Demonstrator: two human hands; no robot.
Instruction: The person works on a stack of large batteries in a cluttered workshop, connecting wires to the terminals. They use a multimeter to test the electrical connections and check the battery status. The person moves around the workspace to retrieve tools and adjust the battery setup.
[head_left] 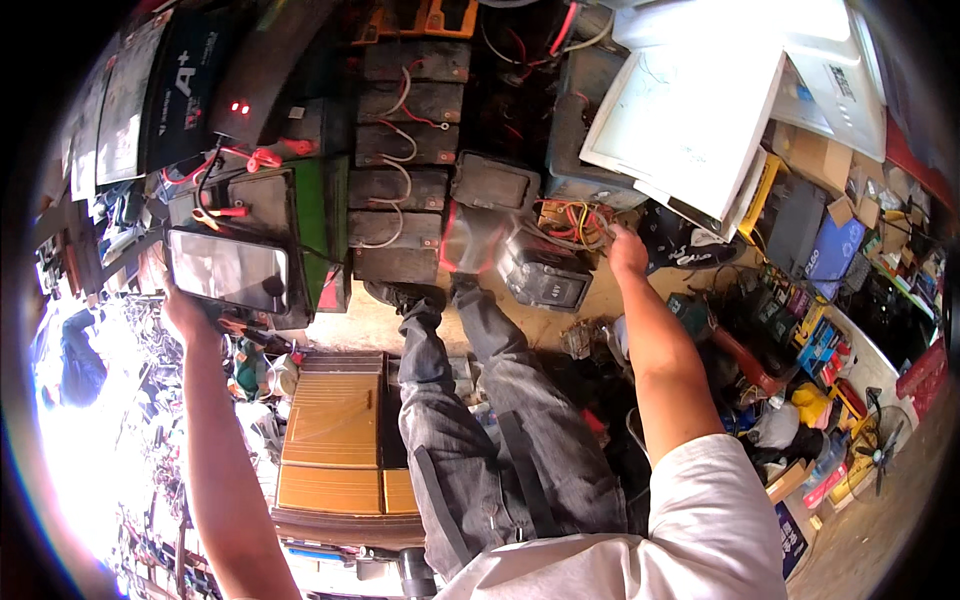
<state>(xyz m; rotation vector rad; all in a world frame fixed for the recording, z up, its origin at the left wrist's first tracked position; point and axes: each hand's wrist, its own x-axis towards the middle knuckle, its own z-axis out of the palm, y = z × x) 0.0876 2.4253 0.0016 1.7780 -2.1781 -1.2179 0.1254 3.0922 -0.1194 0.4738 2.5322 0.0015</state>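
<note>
My left hand (184, 308) grips the edge of a dark-framed tablet (226, 268), whose screen shows bright reflections. The tablet is held above a dark battery (265, 205) at the left. Stretched out to the right, my right hand (627, 252) is closed on a bundle of thin wires (582, 222) in yellow, red and grey. Just left of these wires, a black battery case (548, 272) rests on the floor. A transparent sheet with red edges (472, 240) lies beside the case.
A row of dark batteries (405, 185) linked by wires stands ahead. Red clamps (264, 158) lie on the left batteries. A white panel (685, 120) leans at the right. Brown boxes (330, 420) sit near my legs, and mixed clutter (790, 400) covers the right side.
</note>
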